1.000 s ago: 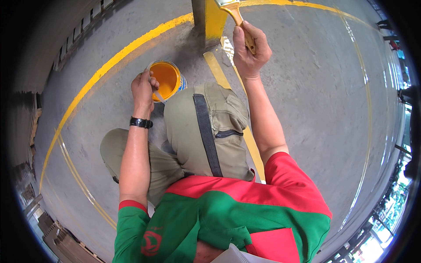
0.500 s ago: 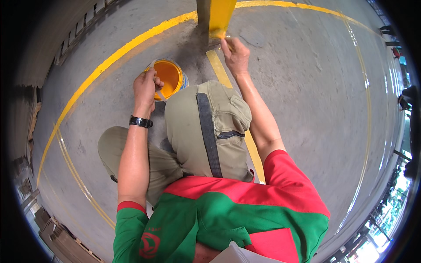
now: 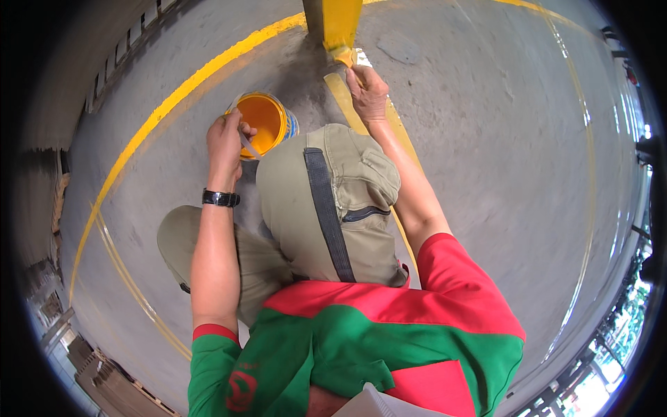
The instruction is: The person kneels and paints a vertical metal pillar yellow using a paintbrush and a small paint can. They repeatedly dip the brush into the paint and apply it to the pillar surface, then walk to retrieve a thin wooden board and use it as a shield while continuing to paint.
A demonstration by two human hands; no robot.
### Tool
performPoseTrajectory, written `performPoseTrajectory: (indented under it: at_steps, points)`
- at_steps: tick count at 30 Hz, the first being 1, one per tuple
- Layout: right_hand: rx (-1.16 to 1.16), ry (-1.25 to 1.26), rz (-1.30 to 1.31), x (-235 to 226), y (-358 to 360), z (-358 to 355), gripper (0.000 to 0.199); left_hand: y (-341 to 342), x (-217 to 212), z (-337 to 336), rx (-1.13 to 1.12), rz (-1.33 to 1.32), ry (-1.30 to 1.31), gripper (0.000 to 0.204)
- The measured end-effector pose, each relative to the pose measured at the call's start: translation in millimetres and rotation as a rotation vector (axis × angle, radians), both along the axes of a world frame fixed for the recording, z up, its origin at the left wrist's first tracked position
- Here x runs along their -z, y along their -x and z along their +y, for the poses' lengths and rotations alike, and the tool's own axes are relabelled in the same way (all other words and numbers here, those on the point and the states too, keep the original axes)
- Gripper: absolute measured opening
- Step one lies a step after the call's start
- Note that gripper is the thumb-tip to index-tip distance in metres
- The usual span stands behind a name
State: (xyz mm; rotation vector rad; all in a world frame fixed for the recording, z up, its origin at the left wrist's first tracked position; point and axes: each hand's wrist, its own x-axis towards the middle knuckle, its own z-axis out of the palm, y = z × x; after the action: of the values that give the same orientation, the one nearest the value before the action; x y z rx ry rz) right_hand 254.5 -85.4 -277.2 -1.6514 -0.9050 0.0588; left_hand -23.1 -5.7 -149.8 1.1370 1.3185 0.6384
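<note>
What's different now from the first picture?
The right hand and its paintbrush moved left in the picture; the bristles also came down, to near the bottom of the yellow post. Nothing was grabbed or let go. The left hand stayed on the handle of the bucket.
</note>
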Motion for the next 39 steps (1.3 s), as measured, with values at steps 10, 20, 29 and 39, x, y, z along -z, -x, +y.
performPoseTrajectory:
  at_steps: [10, 20, 29, 39]
  points:
    - [0.043, -0.049, 0.045, 4, -7, 23, 0.021, 1, 4, 1, 0.019, 0.004, -0.021, 0.023]
    - [0.021, -0.009, 0.026, -3, 1, -11, 0.021, -1, -1, -3, 0.005, 0.002, -0.039, 0.024]
    - [0.007, 0.087, 0.088, 28, -11, 24, 0.026, 2, 0, -2, 0.018, 0.013, -0.038, 0.024]
    - [-0.016, 0.265, 0.034, 33, -17, 23, 0.025, 2, 0, 0, 0.012, -0.001, -0.024, 0.023]
